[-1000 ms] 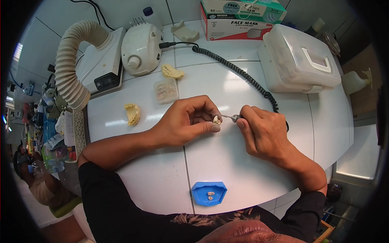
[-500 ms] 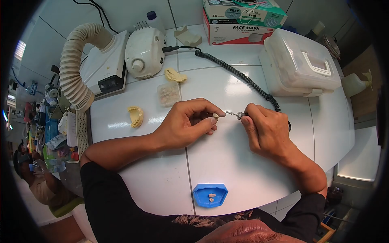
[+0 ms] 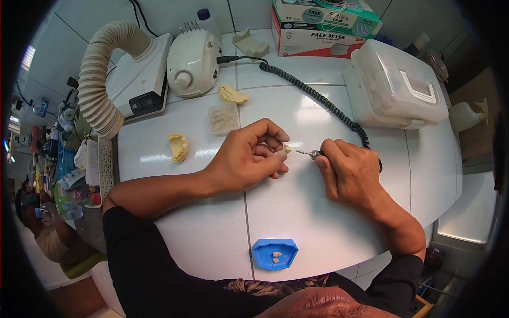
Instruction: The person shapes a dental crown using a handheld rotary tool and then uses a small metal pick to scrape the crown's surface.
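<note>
Between the thumb and fingers of my left hand (image 3: 246, 156) is a small cream tooth-shaped piece (image 3: 287, 149). My right hand (image 3: 350, 168) grips a dental handpiece (image 3: 316, 154), its thin metal bur pointing left at the piece, with a small gap between them. A black coiled cord (image 3: 313, 94) runs from behind my right hand to the white control unit (image 3: 193, 66). Close to my body, a blue tray (image 3: 260, 261) holds small tooth-like pieces. Two yellowish dental casts, one left (image 3: 178, 147) and one farther back (image 3: 233, 95), lie beyond my left forearm.
A clear box of small pieces (image 3: 223, 118) sits near the back cast. Behind stand a dust extractor with a ribbed hose (image 3: 95, 79), face mask boxes (image 3: 318, 41) and a white lidded case (image 3: 395, 85). Another person (image 3: 53, 233) is at far left.
My left fingers have shifted and turned the small piece, so more of it shows. The handpiece stays at nearly the same spot. The whole view has tilted slightly.
</note>
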`<state>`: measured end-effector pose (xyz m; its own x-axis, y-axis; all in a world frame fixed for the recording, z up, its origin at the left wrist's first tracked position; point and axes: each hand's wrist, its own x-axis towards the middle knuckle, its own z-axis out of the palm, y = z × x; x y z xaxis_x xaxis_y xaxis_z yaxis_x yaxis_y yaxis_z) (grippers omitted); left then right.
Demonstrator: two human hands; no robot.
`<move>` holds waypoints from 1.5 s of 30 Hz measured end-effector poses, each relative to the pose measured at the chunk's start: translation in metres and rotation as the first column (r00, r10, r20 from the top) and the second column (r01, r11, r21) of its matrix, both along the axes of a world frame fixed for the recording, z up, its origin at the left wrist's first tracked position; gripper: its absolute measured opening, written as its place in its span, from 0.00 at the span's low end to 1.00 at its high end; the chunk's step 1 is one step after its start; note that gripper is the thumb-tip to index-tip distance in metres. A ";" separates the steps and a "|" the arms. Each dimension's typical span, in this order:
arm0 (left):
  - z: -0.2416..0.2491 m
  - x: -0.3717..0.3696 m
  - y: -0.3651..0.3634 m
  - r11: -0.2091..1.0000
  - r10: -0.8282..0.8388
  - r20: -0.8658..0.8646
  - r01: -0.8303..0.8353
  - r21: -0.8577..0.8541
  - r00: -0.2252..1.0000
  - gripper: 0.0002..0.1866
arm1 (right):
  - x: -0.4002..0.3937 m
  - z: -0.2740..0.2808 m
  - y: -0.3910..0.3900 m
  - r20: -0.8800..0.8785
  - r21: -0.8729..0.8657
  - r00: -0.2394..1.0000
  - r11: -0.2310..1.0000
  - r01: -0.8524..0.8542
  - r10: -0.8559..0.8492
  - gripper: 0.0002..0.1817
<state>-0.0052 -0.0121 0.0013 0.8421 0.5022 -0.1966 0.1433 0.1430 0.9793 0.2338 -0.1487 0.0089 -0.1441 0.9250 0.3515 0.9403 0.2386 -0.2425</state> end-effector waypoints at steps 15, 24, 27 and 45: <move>-0.005 0.000 0.000 0.998 0.001 -0.011 0.000 0.066 1.000 0.06 | -0.003 0.004 -0.004 0.067 -0.059 0.998 0.998 -0.015 0.019 0.13; -0.009 0.000 0.000 0.983 0.004 -0.045 0.004 0.185 0.999 0.07 | -0.006 0.003 -0.003 0.089 -0.069 0.996 0.998 0.001 0.005 0.14; -0.010 0.000 0.000 0.981 0.009 -0.033 -0.003 0.192 0.999 0.07 | -0.007 0.003 -0.003 0.096 -0.068 0.995 0.998 0.008 -0.001 0.14; 0.000 -0.002 0.004 0.986 -0.056 -0.189 0.084 0.146 0.980 0.07 | -0.009 0.005 -0.004 0.117 -0.071 0.993 0.997 -0.015 0.023 0.14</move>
